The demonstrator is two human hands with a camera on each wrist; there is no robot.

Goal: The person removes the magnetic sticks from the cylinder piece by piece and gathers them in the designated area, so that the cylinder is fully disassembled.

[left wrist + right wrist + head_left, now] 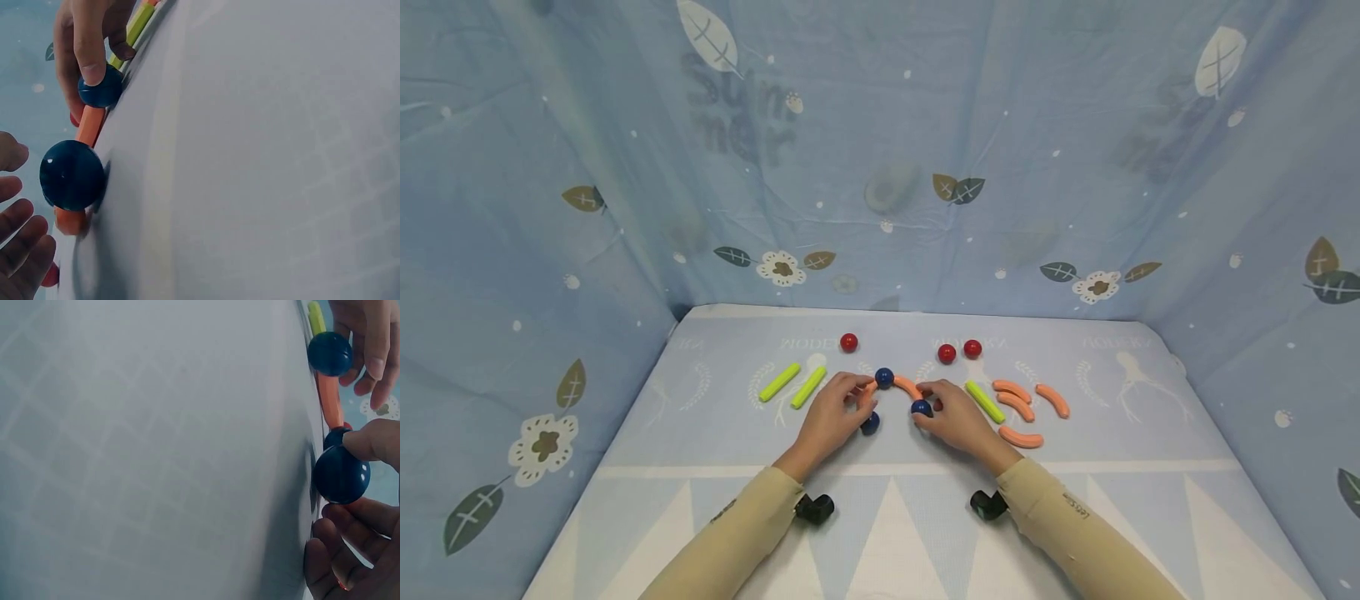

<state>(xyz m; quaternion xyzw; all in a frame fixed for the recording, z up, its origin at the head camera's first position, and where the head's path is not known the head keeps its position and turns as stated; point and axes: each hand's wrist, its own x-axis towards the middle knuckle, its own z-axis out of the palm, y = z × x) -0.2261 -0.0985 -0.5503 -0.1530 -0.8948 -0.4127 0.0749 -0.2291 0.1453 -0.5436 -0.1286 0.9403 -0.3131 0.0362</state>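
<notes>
My right hand (957, 415) pinches a blue ball (921, 408) between thumb and fingers, at the lower end of a curved orange stick (907, 387). That stick runs up to a second blue ball (884, 378). From there another orange stick (867, 392), partly hidden by my left hand (833, 414), leads down to a third blue ball (870, 423). In the left wrist view, the fingers of my left hand are loosely bent beside the nearest blue ball (72, 175), with a gap between. The right wrist view shows my right thumb on its blue ball (342, 475).
Red balls (848, 342) (959, 351) lie toward the back. Two green sticks (793, 387) lie left of my left hand, and one green stick (985, 402) lies right of my right hand. Several curved orange sticks (1021, 437) are farther right. Patterned cloth (880, 208) hangs behind the table.
</notes>
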